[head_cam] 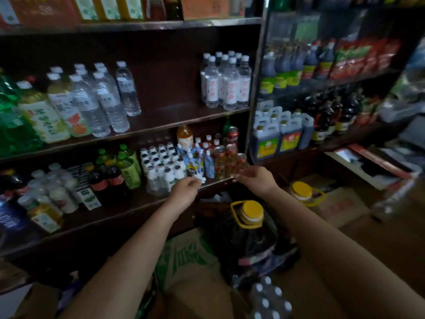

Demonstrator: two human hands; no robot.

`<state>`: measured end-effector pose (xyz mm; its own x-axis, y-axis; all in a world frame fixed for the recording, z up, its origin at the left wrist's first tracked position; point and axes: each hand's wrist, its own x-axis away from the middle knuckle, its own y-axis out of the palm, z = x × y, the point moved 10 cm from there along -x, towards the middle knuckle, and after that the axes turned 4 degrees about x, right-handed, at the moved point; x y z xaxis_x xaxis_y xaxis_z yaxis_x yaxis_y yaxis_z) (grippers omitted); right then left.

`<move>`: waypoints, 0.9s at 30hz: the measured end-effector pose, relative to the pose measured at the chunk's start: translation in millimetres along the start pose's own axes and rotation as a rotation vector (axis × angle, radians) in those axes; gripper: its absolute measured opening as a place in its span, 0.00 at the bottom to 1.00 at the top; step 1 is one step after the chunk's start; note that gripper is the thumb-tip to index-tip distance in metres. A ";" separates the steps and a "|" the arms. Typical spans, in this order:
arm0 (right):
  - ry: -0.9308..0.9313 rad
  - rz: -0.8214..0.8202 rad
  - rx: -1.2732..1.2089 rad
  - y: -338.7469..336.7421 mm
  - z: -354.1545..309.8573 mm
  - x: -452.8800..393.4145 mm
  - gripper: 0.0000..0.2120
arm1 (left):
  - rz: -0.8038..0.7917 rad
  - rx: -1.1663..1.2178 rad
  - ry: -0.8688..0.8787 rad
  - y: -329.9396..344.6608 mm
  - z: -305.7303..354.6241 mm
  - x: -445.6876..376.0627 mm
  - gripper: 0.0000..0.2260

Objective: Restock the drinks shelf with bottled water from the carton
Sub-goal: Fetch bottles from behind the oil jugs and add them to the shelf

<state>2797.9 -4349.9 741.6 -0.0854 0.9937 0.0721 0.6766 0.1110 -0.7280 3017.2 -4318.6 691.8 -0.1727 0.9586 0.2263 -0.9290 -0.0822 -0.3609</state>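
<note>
Two hands at glossy round cans [230,163] (left hand [187,188] curled, perhaps pinching; right hand [255,179] loosely open).

Hands: two are seen, a left hand [186,189] and a right hand [257,180].
Yellow-capped oil jugs: two are seen, a near jug [251,229] and a far jug [304,193].
White-labelled water bottles [226,81] on the upper shelf at right: about nine caps can be counted.
Clear water bottles [108,97] on the upper shelf at left: about eight are counted.
Handled dark jugs [279,134] on the right-hand shelving: about five are counted.
Small white bottles [161,164] on the lower shelf: too many and too blurred for an exact count.
</note>
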 end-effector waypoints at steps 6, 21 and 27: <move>0.191 -0.081 -0.013 4.0 140.5 60.1 0.15 | -0.170 -0.041 -0.023 117.1 -42.8 43.5 0.10; 0.353 -0.165 0.026 217.5 436.9 89.3 0.17 | -0.325 -0.115 -0.229 320.9 -380.4 5.2 0.11; 0.334 -0.156 0.052 330.3 548.8 47.6 0.09 | -0.356 -0.126 -0.204 410.6 -520.9 -60.7 0.19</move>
<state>2615.9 -4273.3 130.4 0.0646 0.9156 0.3970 0.6357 0.2689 -0.7236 2816.7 -4268.5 58.7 0.0783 0.8464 0.5268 -0.8972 0.2902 -0.3330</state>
